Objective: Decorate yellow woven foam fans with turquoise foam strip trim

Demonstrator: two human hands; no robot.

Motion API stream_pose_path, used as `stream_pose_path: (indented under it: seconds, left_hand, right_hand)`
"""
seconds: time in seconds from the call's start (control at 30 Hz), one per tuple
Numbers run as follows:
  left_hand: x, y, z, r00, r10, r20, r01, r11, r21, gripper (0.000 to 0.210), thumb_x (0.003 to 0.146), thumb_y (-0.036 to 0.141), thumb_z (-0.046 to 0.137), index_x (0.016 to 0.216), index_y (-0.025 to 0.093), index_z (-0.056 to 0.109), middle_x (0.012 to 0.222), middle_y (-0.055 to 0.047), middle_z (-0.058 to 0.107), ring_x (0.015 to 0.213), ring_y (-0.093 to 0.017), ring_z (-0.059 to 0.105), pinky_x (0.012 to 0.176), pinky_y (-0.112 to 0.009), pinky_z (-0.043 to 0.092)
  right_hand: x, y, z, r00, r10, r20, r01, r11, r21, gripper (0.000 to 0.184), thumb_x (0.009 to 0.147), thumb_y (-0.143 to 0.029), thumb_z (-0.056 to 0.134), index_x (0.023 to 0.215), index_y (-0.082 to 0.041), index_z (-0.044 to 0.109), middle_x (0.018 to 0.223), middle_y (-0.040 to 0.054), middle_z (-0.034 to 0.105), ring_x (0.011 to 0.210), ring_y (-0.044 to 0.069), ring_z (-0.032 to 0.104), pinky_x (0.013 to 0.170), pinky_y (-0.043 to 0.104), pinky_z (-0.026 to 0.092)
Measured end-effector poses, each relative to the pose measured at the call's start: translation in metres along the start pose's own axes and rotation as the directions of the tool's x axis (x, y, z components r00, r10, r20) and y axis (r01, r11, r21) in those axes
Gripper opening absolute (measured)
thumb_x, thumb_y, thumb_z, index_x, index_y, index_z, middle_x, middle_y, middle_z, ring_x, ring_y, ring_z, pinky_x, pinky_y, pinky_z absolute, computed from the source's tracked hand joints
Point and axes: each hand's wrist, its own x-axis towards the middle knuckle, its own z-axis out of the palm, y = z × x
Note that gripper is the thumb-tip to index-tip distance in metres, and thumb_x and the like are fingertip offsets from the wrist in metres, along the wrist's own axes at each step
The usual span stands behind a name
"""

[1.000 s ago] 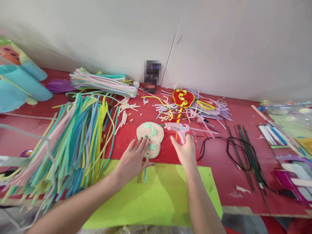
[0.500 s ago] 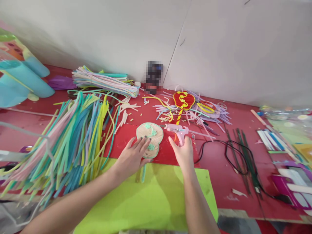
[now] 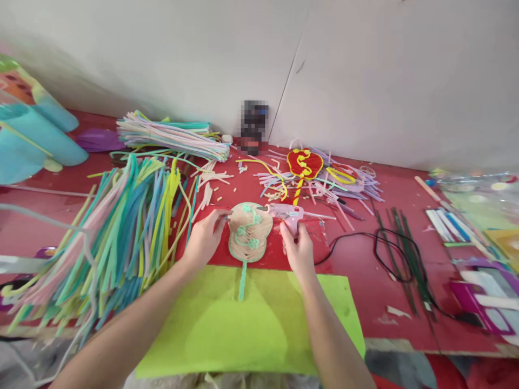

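Note:
A fan (image 3: 238, 249) made of beige pipe cleaners, edged in pale green and with small green flowers on its face, lies with its green handle (image 3: 242, 283) pointing towards me. At the fan's upper left edge, my left hand (image 3: 206, 235) has its thumb and fingertips closed on the rim. My right hand (image 3: 299, 251) is wrapped round the grip of a pink hot glue gun (image 3: 284, 211). The gun's nozzle points left over the fan's upper right edge, and a glue stick sticks out of its back.
A yellow-green sheet (image 3: 243, 335) covers the table's front. Bundles of pipe cleaners (image 3: 133, 227) lie to the left. Behind are a red and yellow fan (image 3: 305, 164) and scissors (image 3: 343, 175). A black cord (image 3: 375, 256) loops on the right near dark green stems (image 3: 413, 259).
My left hand has moved left off the fan's face to its edge, closing its fingers. The glue gun has shifted left, bringing its nozzle over the fan.

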Motion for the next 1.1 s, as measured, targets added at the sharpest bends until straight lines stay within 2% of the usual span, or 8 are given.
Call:
stream_pose_path:
  seconds: [0.1,0.37,0.47,0.6,0.8,0.97,1.1]
  left_hand:
    - [0.002,-0.004,0.005,0.999,0.030,-0.014,-0.031,0.998,-0.060,0.017,0.087,0.024,0.048,0.097,0.022,0.061,0.096,-0.003,0.065,0.088,-0.016,0.062,0.082,-0.029,0.047]
    - [-0.002,-0.008,0.023,0.996,0.003,0.084,0.008,0.992,-0.128,0.010,0.078,0.028,0.061,0.082,0.019,0.064,0.085,-0.002,0.057,0.073,-0.014,0.055,0.069,-0.027,0.045]
    - [-0.001,-0.012,0.025,0.996,0.005,0.090,0.008,0.989,-0.146,0.007,0.077,0.025,0.061,0.078,0.019,0.064,0.084,-0.001,0.057,0.073,-0.013,0.054,0.069,-0.027,0.044]
    - [0.005,-0.019,0.021,0.996,-0.033,0.081,0.046,0.984,-0.170,0.005,0.076,0.023,0.061,0.078,0.019,0.063,0.082,-0.001,0.055,0.069,-0.012,0.052,0.067,-0.026,0.043]
    - [0.014,-0.022,0.018,0.993,-0.069,0.099,0.082,0.988,-0.132,0.006,0.073,0.022,0.063,0.079,0.020,0.063,0.082,0.000,0.055,0.068,-0.012,0.052,0.067,-0.027,0.042]
    - [0.019,-0.017,0.020,0.992,-0.116,0.054,0.119,0.992,-0.049,0.006,0.073,0.022,0.064,0.078,0.019,0.064,0.087,-0.002,0.055,0.073,-0.013,0.053,0.074,-0.029,0.044]
    - [0.025,-0.019,0.017,0.987,-0.107,0.124,0.111,0.993,-0.029,0.011,0.071,0.027,0.066,0.077,0.018,0.063,0.086,-0.003,0.057,0.075,-0.015,0.054,0.075,-0.030,0.044]
  right_hand:
    - [-0.002,0.000,0.002,0.998,0.028,0.048,-0.029,0.999,0.037,0.038,0.078,-0.056,0.052,0.087,-0.020,0.054,0.064,0.0012,0.061,0.056,0.016,0.056,0.053,0.026,0.041]
    - [-0.001,-0.001,0.003,0.998,0.034,0.054,-0.036,0.999,0.035,0.035,0.077,-0.052,0.057,0.090,-0.020,0.054,0.080,0.0054,0.067,0.072,0.019,0.063,0.063,0.027,0.045]
    - [0.000,0.002,0.004,0.998,0.022,0.053,-0.024,0.999,0.026,0.035,0.077,-0.052,0.057,0.091,-0.020,0.055,0.082,0.0056,0.067,0.075,0.020,0.063,0.067,0.028,0.045]
    - [0.001,0.005,0.004,1.000,0.022,0.003,-0.022,1.000,-0.012,0.037,0.077,-0.053,0.057,0.091,-0.020,0.056,0.081,0.0053,0.066,0.071,0.019,0.060,0.064,0.028,0.043]
    - [0.004,0.009,0.000,0.999,0.040,-0.008,-0.040,0.999,0.000,0.039,0.076,-0.055,0.056,0.090,-0.019,0.056,0.078,0.0047,0.065,0.066,0.017,0.058,0.062,0.027,0.041]
    - [0.006,0.012,0.001,0.998,0.057,0.007,-0.057,0.998,-0.026,0.040,0.074,-0.057,0.057,0.090,-0.020,0.055,0.077,0.0035,0.064,0.068,0.018,0.059,0.062,0.028,0.042]
    - [0.006,0.012,0.000,0.998,0.067,-0.003,-0.067,0.995,-0.073,0.043,0.068,-0.057,0.063,0.087,-0.021,0.053,0.072,0.0014,0.062,0.065,0.018,0.059,0.060,0.027,0.043]
